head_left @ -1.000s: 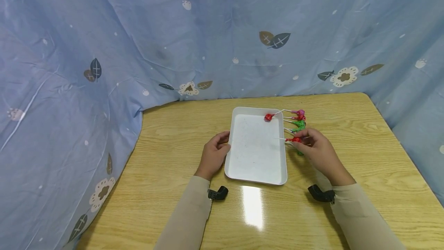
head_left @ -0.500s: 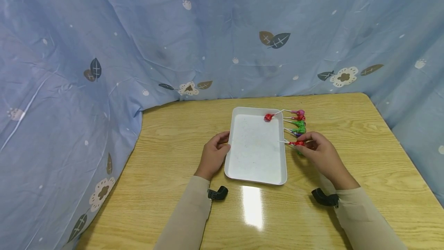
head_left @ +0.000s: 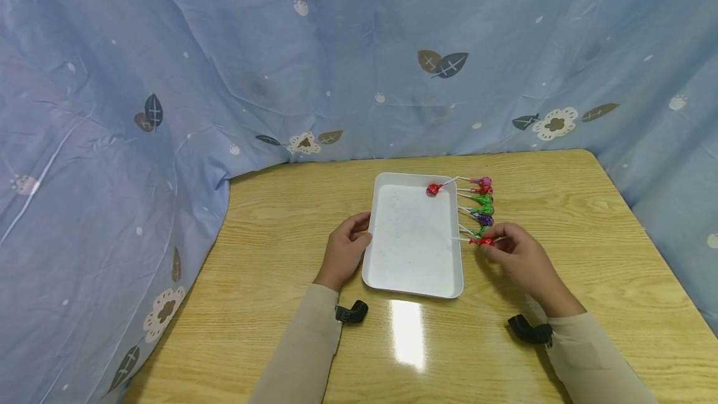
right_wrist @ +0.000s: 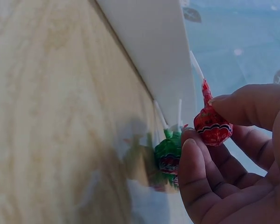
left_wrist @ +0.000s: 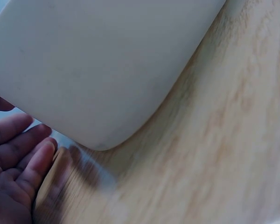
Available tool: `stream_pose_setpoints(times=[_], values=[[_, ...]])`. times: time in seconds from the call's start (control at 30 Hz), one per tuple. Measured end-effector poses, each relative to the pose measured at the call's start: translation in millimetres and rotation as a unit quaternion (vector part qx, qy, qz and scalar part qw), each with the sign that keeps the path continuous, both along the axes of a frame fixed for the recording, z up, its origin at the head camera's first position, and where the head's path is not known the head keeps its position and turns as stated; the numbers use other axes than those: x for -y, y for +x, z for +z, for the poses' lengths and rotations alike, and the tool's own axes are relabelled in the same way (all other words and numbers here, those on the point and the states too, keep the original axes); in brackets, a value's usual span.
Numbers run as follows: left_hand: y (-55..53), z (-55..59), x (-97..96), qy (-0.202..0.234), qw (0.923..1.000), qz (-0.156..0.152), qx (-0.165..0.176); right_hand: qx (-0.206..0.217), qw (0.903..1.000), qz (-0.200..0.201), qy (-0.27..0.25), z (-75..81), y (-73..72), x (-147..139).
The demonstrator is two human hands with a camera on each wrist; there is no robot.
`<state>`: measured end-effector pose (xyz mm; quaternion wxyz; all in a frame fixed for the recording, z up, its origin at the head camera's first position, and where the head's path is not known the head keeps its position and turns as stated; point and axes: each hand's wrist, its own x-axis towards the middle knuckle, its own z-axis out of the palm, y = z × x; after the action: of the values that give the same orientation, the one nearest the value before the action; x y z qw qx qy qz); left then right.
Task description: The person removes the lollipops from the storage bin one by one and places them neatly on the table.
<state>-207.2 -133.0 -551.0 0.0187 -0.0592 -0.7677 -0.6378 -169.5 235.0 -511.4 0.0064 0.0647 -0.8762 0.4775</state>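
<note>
My right hand (head_left: pixel 518 257) pinches a red-wrapped lollipop (right_wrist: pixel 213 126) between thumb and fingers, just off the white tray's right side; its white stick points left over the rim. In the right wrist view a green lollipop (right_wrist: pixel 168 154) lies below the hand, against the tray wall. My left hand (head_left: pixel 344 253) rests at the left side of the tray (head_left: pixel 412 242), fingers relaxed along the outer wall. Another red lollipop (head_left: pixel 432 189) sits in the tray's far right corner, its stick leaning on the rim.
Along the tray's right side several lollipops lie in a column, sticks toward the tray: a pink one (head_left: pixel 485 181) farthest, then red, green and a purple one (head_left: pixel 485 220). The wooden table (head_left: pixel 280 223) meets a blue patterned curtain (head_left: pixel 359 80) behind and at the sides.
My right hand has moved toward me and slightly right with the red lollipop, uncovering the purple and green ones. The left hand and tray stay put.
</note>
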Motion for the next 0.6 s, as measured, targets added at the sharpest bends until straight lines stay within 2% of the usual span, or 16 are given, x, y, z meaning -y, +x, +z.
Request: stream_pose_setpoints(times=[0.33, 0.6], values=[[1.0, 1.1, 0.3, 0.000, 1.0000, -0.001, 0.001, 0.010, 0.9999, 0.002, -0.003, -4.6, 4.2, 0.4], [0.0, 1.1, -0.1, -0.001, 1.0000, -0.001, -0.001, -0.013, 0.9999, -0.007, 0.000, -6.6, 9.1, -0.3]])
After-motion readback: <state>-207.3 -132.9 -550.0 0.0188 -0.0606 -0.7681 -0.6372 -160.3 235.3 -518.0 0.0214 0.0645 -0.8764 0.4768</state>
